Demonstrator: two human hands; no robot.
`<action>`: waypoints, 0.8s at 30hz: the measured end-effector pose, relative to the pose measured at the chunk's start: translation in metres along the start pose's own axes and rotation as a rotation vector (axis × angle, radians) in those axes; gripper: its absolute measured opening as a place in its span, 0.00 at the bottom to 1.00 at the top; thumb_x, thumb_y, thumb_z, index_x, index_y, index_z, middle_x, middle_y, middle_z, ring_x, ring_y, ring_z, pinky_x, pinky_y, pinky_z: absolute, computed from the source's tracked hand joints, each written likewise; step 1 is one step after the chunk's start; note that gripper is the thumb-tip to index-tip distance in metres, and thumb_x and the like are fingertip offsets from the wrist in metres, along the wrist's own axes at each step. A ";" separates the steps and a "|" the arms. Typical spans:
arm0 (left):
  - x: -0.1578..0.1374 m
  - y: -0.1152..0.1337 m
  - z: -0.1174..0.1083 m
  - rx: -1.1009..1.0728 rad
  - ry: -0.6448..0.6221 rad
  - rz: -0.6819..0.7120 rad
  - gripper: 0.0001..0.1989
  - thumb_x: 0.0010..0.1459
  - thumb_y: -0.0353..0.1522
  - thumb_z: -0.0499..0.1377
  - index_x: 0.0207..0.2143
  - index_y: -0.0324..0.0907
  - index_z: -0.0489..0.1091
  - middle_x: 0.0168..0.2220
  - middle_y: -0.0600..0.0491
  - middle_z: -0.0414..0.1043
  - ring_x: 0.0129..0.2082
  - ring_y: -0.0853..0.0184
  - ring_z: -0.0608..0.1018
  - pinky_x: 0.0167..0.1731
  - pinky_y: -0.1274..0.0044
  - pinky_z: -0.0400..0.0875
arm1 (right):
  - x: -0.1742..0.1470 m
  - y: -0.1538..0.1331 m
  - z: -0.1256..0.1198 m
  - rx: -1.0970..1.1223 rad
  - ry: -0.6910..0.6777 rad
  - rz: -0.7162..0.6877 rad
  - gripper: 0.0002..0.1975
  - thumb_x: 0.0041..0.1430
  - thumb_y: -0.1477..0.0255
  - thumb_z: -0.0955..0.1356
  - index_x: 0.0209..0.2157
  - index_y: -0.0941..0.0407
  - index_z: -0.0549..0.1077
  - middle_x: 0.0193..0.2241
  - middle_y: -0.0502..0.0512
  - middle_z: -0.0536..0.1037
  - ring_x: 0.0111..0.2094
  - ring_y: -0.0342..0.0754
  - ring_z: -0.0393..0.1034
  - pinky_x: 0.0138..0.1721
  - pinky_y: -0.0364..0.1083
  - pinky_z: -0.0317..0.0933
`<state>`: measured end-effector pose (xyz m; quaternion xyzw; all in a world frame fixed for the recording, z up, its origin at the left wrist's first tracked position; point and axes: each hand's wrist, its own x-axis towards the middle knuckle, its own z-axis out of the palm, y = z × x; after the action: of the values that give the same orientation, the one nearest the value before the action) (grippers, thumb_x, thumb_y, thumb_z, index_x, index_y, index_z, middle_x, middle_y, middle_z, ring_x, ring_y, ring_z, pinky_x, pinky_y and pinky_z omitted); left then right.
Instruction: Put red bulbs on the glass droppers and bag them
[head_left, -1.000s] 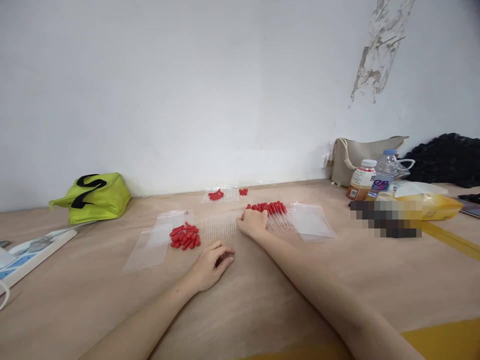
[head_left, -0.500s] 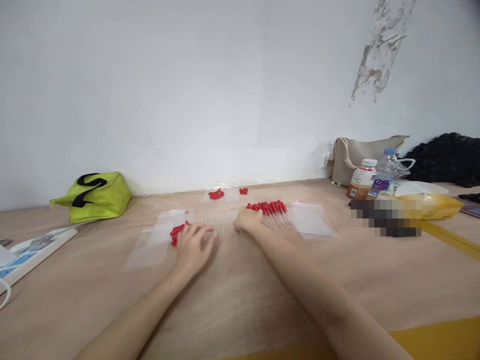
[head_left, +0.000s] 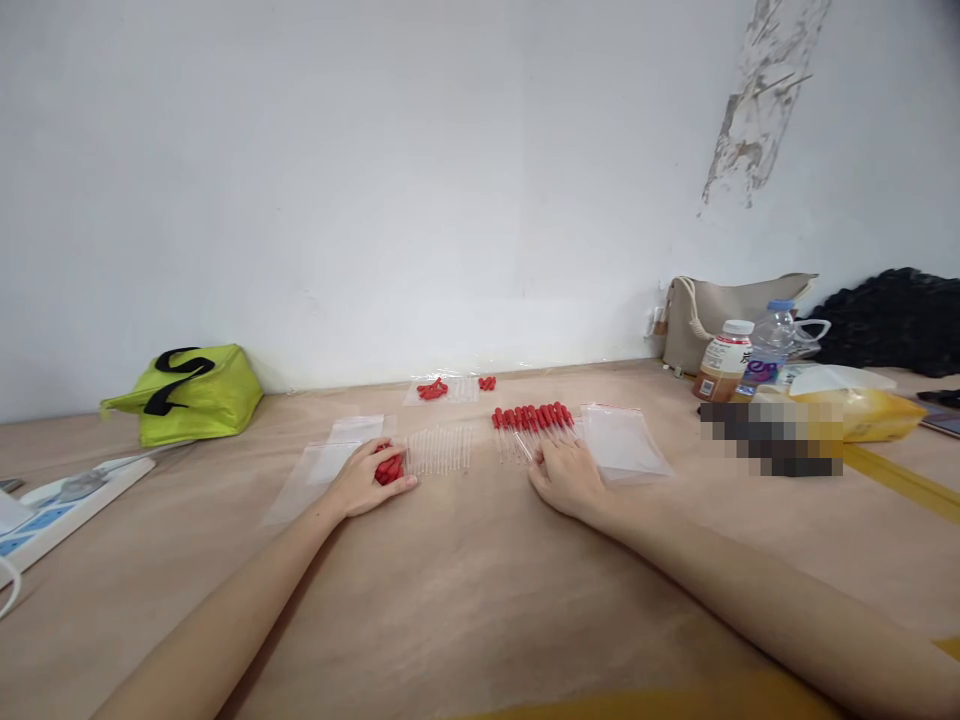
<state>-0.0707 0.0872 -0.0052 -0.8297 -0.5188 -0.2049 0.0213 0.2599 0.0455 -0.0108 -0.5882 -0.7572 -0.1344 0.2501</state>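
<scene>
My left hand (head_left: pixel 369 482) curves around a small pile of red rubber bulbs (head_left: pixel 390 466), thumb and fingers apart on either side of it. Right beside that pile lies a row of thin clear glass tubes (head_left: pixel 440 450). Farther right are several droppers (head_left: pixel 532 418), their red bulbs pointing to the wall. My right hand (head_left: pixel 568 478) lies over the lower ends of their glass stems, fingers stretched forward and touching them. Its fingertips partly cover the stems.
Clear plastic bags lie at the left (head_left: pixel 300 485) and right (head_left: pixel 626 440). Another bag (head_left: pixel 457 390) with red bulbs sits near the wall. A green pouch (head_left: pixel 199 395) and a power strip (head_left: pixel 75 510) are at left; bottles (head_left: pixel 726 360) and a tissue pack (head_left: pixel 862 405) at right.
My right hand has moved right and nearer, from the glass tubes to the dropper stems. My left hand has come down around the red bulbs, which now sit gathered farther right.
</scene>
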 end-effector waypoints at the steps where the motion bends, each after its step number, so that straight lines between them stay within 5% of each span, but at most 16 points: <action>1: 0.002 0.002 0.001 -0.005 0.008 0.009 0.30 0.46 0.51 0.55 0.47 0.42 0.67 0.49 0.46 0.61 0.50 0.57 0.64 0.51 0.69 0.58 | -0.003 0.005 0.001 0.012 0.031 -0.004 0.08 0.53 0.71 0.59 0.26 0.58 0.67 0.27 0.55 0.73 0.31 0.47 0.64 0.34 0.46 0.46; 7: 0.016 0.020 0.007 -0.046 0.031 0.053 0.28 0.46 0.49 0.56 0.45 0.44 0.67 0.46 0.48 0.62 0.47 0.59 0.66 0.49 0.69 0.60 | -0.010 0.015 0.001 0.087 0.151 -0.056 0.07 0.54 0.72 0.59 0.26 0.58 0.64 0.26 0.53 0.71 0.30 0.45 0.62 0.33 0.44 0.46; 16: 0.024 0.042 0.008 -0.233 0.035 0.147 0.26 0.47 0.46 0.57 0.45 0.42 0.67 0.45 0.47 0.65 0.45 0.61 0.68 0.47 0.71 0.61 | -0.017 0.021 0.009 0.138 0.136 -0.072 0.06 0.55 0.72 0.58 0.27 0.57 0.62 0.26 0.54 0.70 0.30 0.46 0.62 0.33 0.44 0.49; 21: 0.033 0.026 0.008 -0.539 0.088 -0.154 0.26 0.54 0.49 0.47 0.47 0.40 0.65 0.40 0.48 0.71 0.39 0.63 0.73 0.41 0.74 0.66 | -0.016 0.022 0.010 0.184 0.100 -0.060 0.05 0.55 0.73 0.58 0.27 0.57 0.61 0.26 0.53 0.69 0.30 0.45 0.63 0.33 0.44 0.50; 24: 0.047 0.012 0.004 -0.521 0.127 -0.289 0.28 0.52 0.51 0.45 0.38 0.36 0.69 0.33 0.47 0.73 0.33 0.62 0.75 0.32 0.74 0.68 | -0.016 0.023 0.011 0.191 0.113 -0.060 0.05 0.55 0.73 0.58 0.27 0.57 0.61 0.26 0.53 0.69 0.30 0.45 0.63 0.32 0.44 0.51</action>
<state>-0.0413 0.1231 0.0104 -0.7103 -0.5590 -0.3837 -0.1892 0.2820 0.0441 -0.0310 -0.5300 -0.7686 -0.1020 0.3434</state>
